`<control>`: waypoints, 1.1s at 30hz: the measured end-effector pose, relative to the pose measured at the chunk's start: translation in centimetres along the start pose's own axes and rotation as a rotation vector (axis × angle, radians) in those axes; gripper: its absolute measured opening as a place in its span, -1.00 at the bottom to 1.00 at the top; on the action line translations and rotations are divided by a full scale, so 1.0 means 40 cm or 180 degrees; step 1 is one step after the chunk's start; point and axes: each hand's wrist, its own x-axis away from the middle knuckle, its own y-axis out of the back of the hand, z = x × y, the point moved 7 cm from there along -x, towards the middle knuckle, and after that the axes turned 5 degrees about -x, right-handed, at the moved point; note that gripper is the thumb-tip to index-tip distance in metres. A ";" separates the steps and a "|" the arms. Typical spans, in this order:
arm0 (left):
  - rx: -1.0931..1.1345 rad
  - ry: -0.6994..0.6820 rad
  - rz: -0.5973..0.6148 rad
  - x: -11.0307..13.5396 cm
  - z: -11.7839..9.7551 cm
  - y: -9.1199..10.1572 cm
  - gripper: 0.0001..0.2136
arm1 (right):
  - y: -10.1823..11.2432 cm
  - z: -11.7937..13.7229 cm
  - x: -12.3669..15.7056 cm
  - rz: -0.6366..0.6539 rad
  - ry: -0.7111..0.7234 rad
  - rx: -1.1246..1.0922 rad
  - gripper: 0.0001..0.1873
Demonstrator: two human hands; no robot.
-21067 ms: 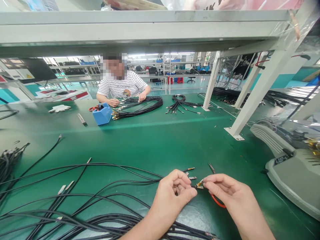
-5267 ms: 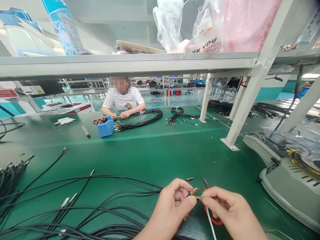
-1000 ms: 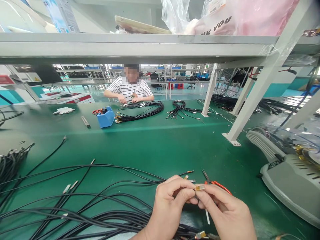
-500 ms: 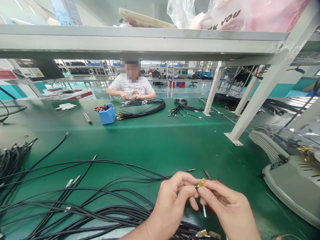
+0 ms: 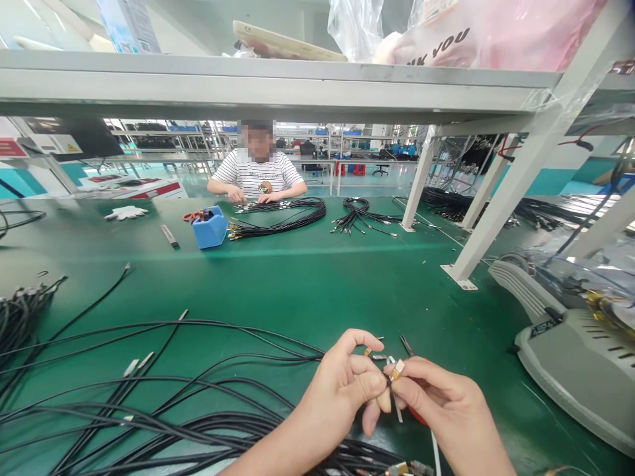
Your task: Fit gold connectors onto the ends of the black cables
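Low in the head view my left hand [image 5: 350, 387] pinches a black cable end between thumb and fingers, its index finger lifted and bent. Opposite it, my right hand [image 5: 444, 406] grips a small gold-coloured connector [image 5: 396, 371] between thumb and index finger, with a pale patch on its top. The two sets of fingertips nearly meet there. A thin white strip [image 5: 399, 415] shows below the fingers. Behind my right hand lies a red-handled hand tool [image 5: 406, 345], mostly hidden. Many black cables [image 5: 238, 426] run across the bench beneath and left of my left hand.
A grey machine [image 5: 580, 370] stands at the right, beside a white shelf post [image 5: 496, 205]. Across the green bench [image 5: 297, 284] are a blue holder [image 5: 210, 229] with tools, coiled cables [image 5: 297, 218] and a white glove [image 5: 126, 213]. A co-worker [image 5: 258, 173] sits opposite.
My left index finger has lifted away from the connector. The connector has tipped slightly and shows a pale face. Both hands remain close together, a little lower and further left.
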 end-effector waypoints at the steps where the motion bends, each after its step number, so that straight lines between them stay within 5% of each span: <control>1: 0.0033 -0.0001 -0.0003 -0.002 0.002 0.001 -0.74 | -0.002 0.001 0.000 0.0040 -0.0013 -0.0020 -0.95; 16: 0.0015 0.0307 0.0175 -0.002 0.006 -0.011 -0.74 | -0.010 -0.006 0.004 0.0087 -0.0463 -0.0491 -0.84; 21: -0.1425 0.0465 -0.0342 0.015 -0.036 0.007 -0.87 | -0.011 -0.006 0.003 0.0033 -0.0445 -0.0444 -0.85; 24: -0.2352 0.0223 -0.0479 0.023 -0.066 0.008 -0.88 | -0.011 -0.002 0.002 0.0016 -0.0404 -0.0269 -0.85; 33: -0.1845 0.0327 -0.0240 0.026 -0.042 -0.003 -0.77 | 0.000 0.035 0.002 0.0044 0.0332 0.1074 -0.81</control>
